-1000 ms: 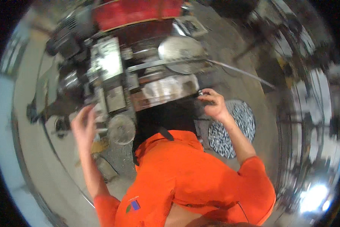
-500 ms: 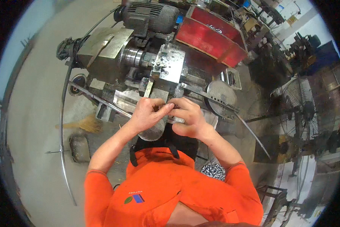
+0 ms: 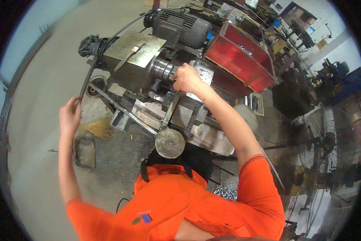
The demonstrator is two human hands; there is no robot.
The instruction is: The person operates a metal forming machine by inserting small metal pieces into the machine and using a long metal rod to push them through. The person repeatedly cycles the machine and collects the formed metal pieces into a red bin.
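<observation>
A small lathe with a shiny round chuck (image 3: 163, 69) stands before me. My right hand (image 3: 187, 78) is closed at the front of this chuck, above the tool block (image 3: 206, 74). Whatever its fingers pinch is hidden by the hand. Out at the left, my left hand (image 3: 70, 115) is closed around a long dark lever bar (image 3: 87, 79) that runs down from the lathe's far left end. My forearm covers the bar's lower part. A round grey disc (image 3: 169, 143) sits at the near side of the machine, in front of my belly.
Behind the lathe are an electric motor (image 3: 181, 29) and a red metal bin (image 3: 241, 56) with small metal parts. A slanting steel rod (image 3: 126, 112) crosses the lathe's near left. A straw broom (image 3: 97, 129) lies on the floor. Small metal pieces (image 3: 225, 193) are heaped by my right side.
My hands were together in front of me and have parted. The right moved forward to the chuck; the left went out left and took hold of the lever bar. The view has shifted slightly.
</observation>
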